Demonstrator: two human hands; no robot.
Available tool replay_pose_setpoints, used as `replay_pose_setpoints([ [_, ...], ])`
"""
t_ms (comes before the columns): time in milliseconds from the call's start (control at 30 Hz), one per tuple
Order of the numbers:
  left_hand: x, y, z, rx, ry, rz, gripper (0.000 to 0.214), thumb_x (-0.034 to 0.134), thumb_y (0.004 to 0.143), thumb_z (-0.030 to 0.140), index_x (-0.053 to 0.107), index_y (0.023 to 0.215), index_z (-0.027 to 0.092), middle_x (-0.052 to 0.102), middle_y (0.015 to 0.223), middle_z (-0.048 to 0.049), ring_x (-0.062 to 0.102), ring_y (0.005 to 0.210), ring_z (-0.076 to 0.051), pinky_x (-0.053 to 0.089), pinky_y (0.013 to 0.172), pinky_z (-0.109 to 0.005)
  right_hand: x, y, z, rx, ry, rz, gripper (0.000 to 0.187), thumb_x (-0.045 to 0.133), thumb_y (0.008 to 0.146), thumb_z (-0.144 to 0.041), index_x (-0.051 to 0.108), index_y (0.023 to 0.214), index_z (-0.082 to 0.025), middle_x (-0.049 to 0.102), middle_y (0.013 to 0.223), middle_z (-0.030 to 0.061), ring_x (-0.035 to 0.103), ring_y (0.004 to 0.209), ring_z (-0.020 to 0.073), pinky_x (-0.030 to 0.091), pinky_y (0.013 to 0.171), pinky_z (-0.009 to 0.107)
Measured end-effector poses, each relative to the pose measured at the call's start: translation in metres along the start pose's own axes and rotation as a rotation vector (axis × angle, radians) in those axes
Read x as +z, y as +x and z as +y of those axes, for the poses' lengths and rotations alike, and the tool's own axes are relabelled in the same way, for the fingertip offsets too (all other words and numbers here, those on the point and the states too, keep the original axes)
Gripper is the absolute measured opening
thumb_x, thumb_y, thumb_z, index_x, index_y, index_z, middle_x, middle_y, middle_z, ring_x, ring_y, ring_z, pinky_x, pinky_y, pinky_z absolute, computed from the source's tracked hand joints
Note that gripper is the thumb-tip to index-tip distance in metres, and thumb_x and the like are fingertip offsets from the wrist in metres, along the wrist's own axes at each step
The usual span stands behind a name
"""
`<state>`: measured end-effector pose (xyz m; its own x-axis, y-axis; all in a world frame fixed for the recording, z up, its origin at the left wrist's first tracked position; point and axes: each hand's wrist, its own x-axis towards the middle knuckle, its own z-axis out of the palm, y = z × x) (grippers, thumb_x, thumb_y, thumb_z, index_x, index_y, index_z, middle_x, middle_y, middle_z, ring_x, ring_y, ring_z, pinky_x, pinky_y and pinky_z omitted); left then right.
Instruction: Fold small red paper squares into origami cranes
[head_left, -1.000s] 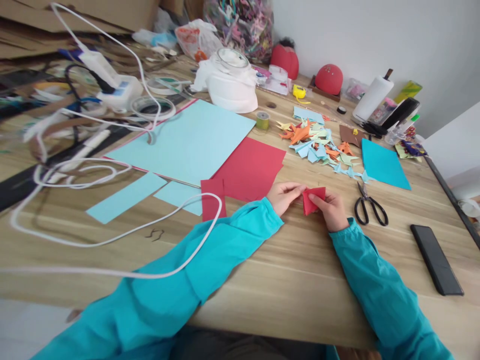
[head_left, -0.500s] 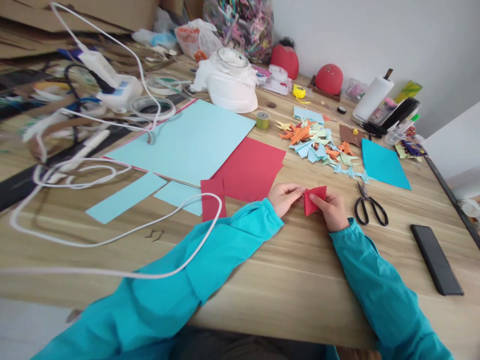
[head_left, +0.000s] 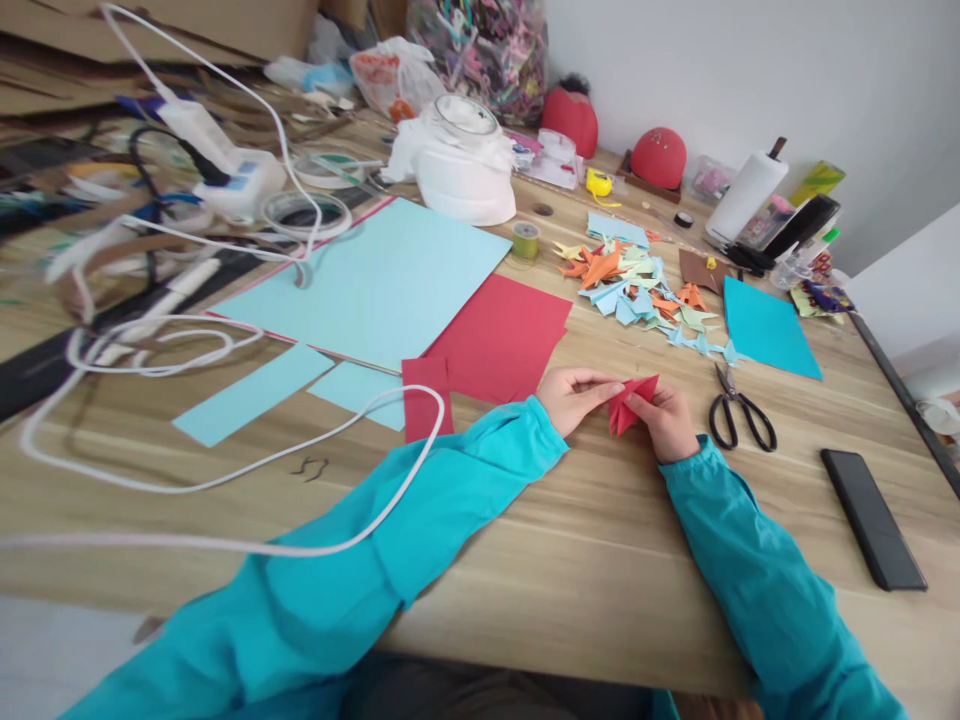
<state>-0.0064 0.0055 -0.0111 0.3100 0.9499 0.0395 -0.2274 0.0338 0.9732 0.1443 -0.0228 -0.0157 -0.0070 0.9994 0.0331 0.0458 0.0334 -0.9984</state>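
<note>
Between my two hands is a small piece of folded red paper [head_left: 624, 408], its pointed flaps partly spread. My left hand [head_left: 576, 397] pinches its left edge with thumb and fingers. On the right side, my right hand [head_left: 666, 420] grips it with the thumb lying across the front; the fingers behind are hidden. Both hands are just above the wooden table [head_left: 585, 560]. Beyond them lies a pile of folded paper cranes [head_left: 626, 285] in orange, pale blue and pale green. Red paper sheets [head_left: 499, 340] lie left of my left hand.
Black-handled scissors [head_left: 741, 415] and a phone [head_left: 874, 520] lie to the right. A turquoise paper sheet [head_left: 772, 328] is farther back. A large light blue sheet [head_left: 375, 285] covers the left middle. A white cable [head_left: 360, 540] loops over my left sleeve. A thread spool [head_left: 525, 240] stands behind.
The folded red paper has gone from a flatter square shape to one with points spread apart. My left fingers have shifted slightly right onto it; my right hand has barely moved.
</note>
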Motion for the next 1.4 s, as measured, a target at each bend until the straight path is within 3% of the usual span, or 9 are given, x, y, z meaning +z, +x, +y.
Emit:
replay_pose_setpoints([
  [167, -0.0003, -0.0021, 0.0034, 0.141, 0.098, 0.025, 0.021, 0.072, 0.061, 0.032, 0.071, 0.068, 0.013, 0.068, 0.073, -0.0066, 0.062, 0.070, -0.016, 0.050, 0.067, -0.028, -0.0015, 0.0005, 0.0021, -0.029, -0.020, -0.006, 0.027, 0.070, 0.066, -0.043, 0.068, 0.075, -0.018, 0.068, 0.066, 0.0019, 0.058, 0.055, 0.0140, 0.049, 0.054, 0.028],
  [467, 0.0000, -0.0042, 0.0011, 0.218, 0.217, 0.054, 0.019, 0.069, 0.065, 0.033, 0.070, 0.068, 0.014, 0.065, 0.070, -0.0048, 0.058, 0.065, -0.013, 0.048, 0.061, -0.025, 0.0022, -0.0017, -0.0029, -0.029, -0.069, 0.003, 0.025, 0.069, 0.067, -0.041, 0.068, 0.075, -0.017, 0.069, 0.067, 0.0026, 0.061, 0.058, 0.0153, 0.051, 0.057, 0.029],
  [733, 0.0019, -0.0052, -0.0033, 0.176, 0.196, 0.040, 0.027, 0.074, 0.058, 0.031, 0.070, 0.077, 0.012, 0.066, 0.074, -0.0056, 0.057, 0.060, -0.012, 0.049, 0.058, -0.025, -0.0005, 0.0007, 0.0018, -0.030, -0.044, 0.040, 0.031, 0.071, 0.062, -0.046, 0.068, 0.073, -0.018, 0.068, 0.065, 0.0025, 0.059, 0.055, 0.0152, 0.051, 0.054, 0.030],
  [967, 0.0018, -0.0043, -0.0034, 0.165, 0.196, 0.055, 0.026, 0.074, 0.056, 0.032, 0.070, 0.075, 0.014, 0.067, 0.071, -0.0046, 0.057, 0.060, -0.013, 0.049, 0.058, -0.025, 0.0006, 0.0001, 0.0007, -0.050, -0.061, 0.041, 0.030, 0.070, 0.063, -0.046, 0.068, 0.072, -0.018, 0.067, 0.063, 0.0021, 0.058, 0.054, 0.0152, 0.050, 0.053, 0.029],
  [1167, 0.0004, -0.0018, -0.0036, 0.073, 0.164, 0.096, 0.024, 0.073, 0.057, 0.031, 0.069, 0.072, 0.012, 0.065, 0.062, -0.0035, 0.056, 0.057, -0.013, 0.048, 0.056, -0.026, 0.0001, -0.0036, -0.0002, -0.003, -0.016, 0.000, 0.025, 0.068, 0.069, -0.039, 0.070, 0.085, -0.019, 0.068, 0.068, 0.0018, 0.059, 0.057, 0.0143, 0.047, 0.052, 0.026],
  [1400, 0.0012, -0.0025, 0.0002, 0.033, 0.069, 0.066, 0.020, 0.071, 0.058, 0.029, 0.068, 0.069, 0.013, 0.068, 0.066, -0.0048, 0.062, 0.062, -0.016, 0.052, 0.061, -0.029, 0.0025, -0.0033, -0.0018, -0.018, -0.057, 0.034, 0.023, 0.067, 0.071, -0.039, 0.070, 0.080, -0.018, 0.065, 0.062, 0.0007, 0.055, 0.051, 0.0121, 0.045, 0.048, 0.025],
])
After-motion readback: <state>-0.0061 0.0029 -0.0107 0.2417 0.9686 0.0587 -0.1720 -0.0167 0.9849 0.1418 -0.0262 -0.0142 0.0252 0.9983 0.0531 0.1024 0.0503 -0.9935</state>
